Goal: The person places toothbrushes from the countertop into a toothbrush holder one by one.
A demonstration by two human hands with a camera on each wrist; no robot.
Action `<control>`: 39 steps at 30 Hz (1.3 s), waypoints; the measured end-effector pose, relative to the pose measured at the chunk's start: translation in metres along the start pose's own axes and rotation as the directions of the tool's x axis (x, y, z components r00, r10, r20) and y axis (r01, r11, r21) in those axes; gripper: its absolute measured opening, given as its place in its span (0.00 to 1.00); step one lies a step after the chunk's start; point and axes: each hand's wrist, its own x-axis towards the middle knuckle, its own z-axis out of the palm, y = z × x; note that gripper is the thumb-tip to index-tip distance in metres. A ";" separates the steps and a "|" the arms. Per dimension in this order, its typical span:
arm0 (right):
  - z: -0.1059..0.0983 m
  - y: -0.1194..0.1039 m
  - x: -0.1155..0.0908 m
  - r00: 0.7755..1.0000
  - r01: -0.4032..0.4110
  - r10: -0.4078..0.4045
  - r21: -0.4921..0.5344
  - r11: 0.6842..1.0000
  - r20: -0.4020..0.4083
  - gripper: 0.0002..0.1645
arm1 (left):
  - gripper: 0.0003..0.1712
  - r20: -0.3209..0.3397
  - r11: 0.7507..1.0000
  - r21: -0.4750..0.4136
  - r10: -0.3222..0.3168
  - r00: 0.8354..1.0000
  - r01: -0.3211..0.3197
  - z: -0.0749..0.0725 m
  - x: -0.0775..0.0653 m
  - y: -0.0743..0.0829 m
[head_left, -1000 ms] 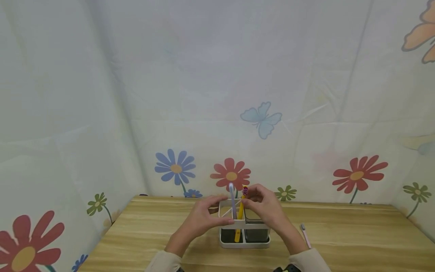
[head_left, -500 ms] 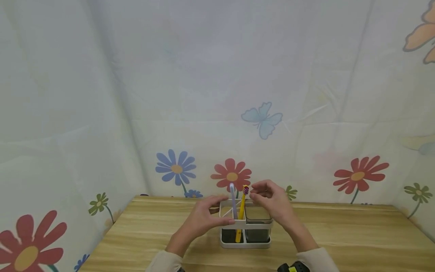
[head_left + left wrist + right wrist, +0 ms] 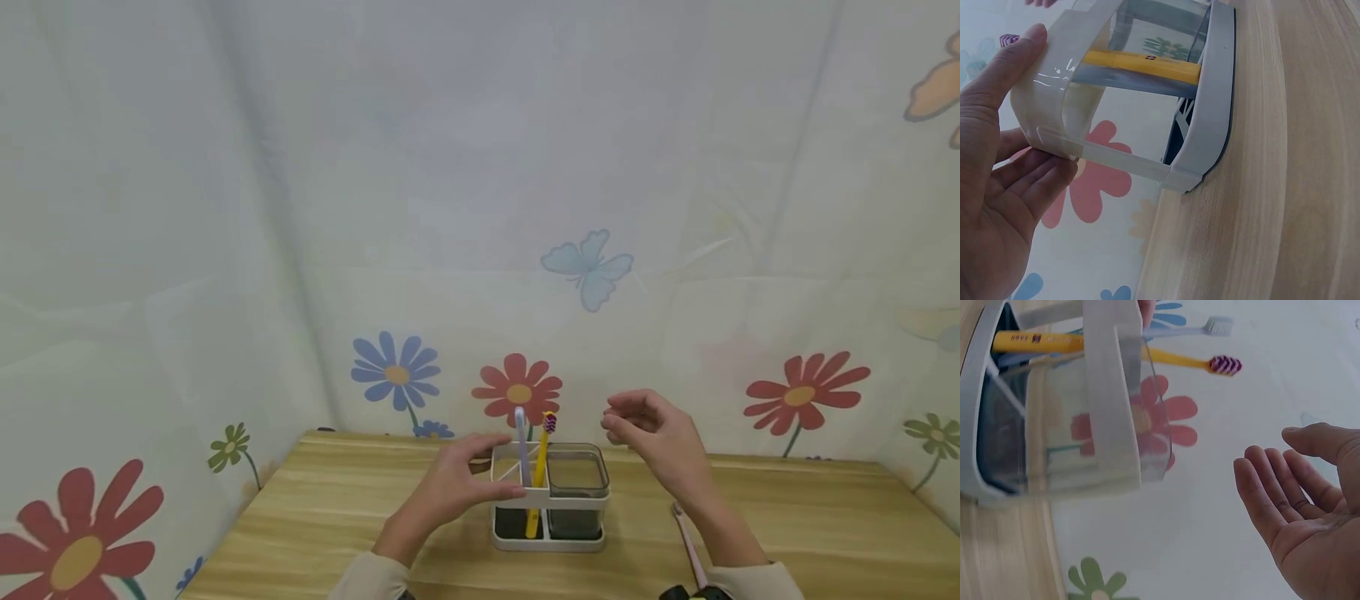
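My left hand (image 3: 450, 482) grips the left end of a white toothbrush holder (image 3: 573, 503), thumb at the front of its upper frame and fingers behind. In the holder's left part stand a yellow toothbrush (image 3: 542, 463) with a purple-and-white head and a pale lavender toothbrush (image 3: 523, 454), both heads up. A clear greyish cup (image 3: 578, 477) sits in its right part. Apart from the holder, up and to the right, my right hand (image 3: 663, 442) holds nothing; in the right wrist view its fingers (image 3: 1266, 494) are loosely bent, thumb off them.
A pink toothbrush (image 3: 690, 546) lies on the wooden table (image 3: 810, 517), close beside the right forearm. Behind the table hangs a pale curtain (image 3: 420, 208) printed with flowers and butterflies.
My right hand has let go of the yellow toothbrush and moved away to the right. That toothbrush now stands by itself in the holder. My left hand keeps its grip.
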 end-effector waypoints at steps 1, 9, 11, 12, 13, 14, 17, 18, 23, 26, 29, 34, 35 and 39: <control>-0.004 0.001 -0.001 1.000 0.001 -0.001 -0.006 1.000 -0.003 0.18 | 0.42 0.000 1.000 -0.003 0.000 1.000 0.000 0.000 0.000 0.000; -0.029 0.018 -0.009 0.999 -0.039 0.039 -0.041 0.998 0.007 0.18 | 0.43 -0.003 1.000 -0.009 0.006 1.000 -0.006 0.001 0.001 -0.002; -0.034 0.022 -0.011 0.999 -0.047 0.047 -0.056 0.997 0.009 0.18 | 0.42 -0.004 1.000 -0.009 0.005 1.000 -0.005 0.001 0.001 -0.002; -0.036 0.024 -0.012 0.999 -0.051 0.052 -0.063 0.997 0.007 0.19 | 0.42 -0.006 1.000 -0.008 0.004 1.000 -0.004 0.001 0.001 -0.002; -0.038 0.025 -0.013 0.998 -0.056 0.056 -0.073 0.996 0.006 0.18 | 0.42 -0.006 1.000 -0.008 0.004 1.000 -0.004 0.001 0.001 -0.002; -0.040 0.027 -0.013 0.998 -0.062 0.062 -0.083 0.995 0.004 0.19 | 0.42 -0.007 1.000 -0.011 0.005 1.000 -0.005 0.001 0.001 -0.002; -0.047 0.032 -0.017 0.996 -0.089 0.089 -0.111 0.990 -0.001 0.19 | 0.42 -0.007 1.000 -0.012 0.007 1.000 -0.008 0.002 0.000 -0.002; -0.049 0.034 -0.018 0.995 -0.100 0.101 -0.120 0.988 -0.002 0.19 | 0.42 -0.006 1.000 -0.012 0.010 1.000 -0.010 0.002 0.000 -0.002; -0.058 0.039 -0.024 0.989 -0.143 0.147 -0.167 0.975 0.008 0.20 | 0.43 -0.005 1.000 -0.014 0.014 1.000 -0.014 0.001 -0.001 -0.003; -0.062 0.041 -0.026 0.986 -0.161 0.166 -0.186 0.969 0.014 0.21 | 0.43 -0.004 1.000 -0.015 0.015 1.000 -0.015 0.002 0.000 -0.003; -0.066 0.041 -0.027 0.981 -0.184 0.192 -0.202 0.962 0.019 0.21 | 0.43 -0.002 1.000 -0.013 0.018 1.000 -0.018 0.003 0.000 -0.003; -0.071 0.045 -0.029 0.971 -0.214 0.232 -0.221 0.951 0.059 0.22 | 0.44 -0.003 1.000 -0.005 0.024 1.000 -0.024 0.003 -0.001 -0.003; -0.071 0.046 -0.029 0.969 -0.216 0.237 -0.223 0.950 0.071 0.22 | 0.44 -0.004 1.000 -0.003 0.022 1.000 -0.022 0.003 -0.001 -0.003; -0.075 0.051 -0.030 0.962 -0.218 0.248 -0.227 0.949 0.114 0.21 | 0.44 -0.006 1.000 -0.001 0.007 1.000 -0.007 0.003 -0.002 -0.003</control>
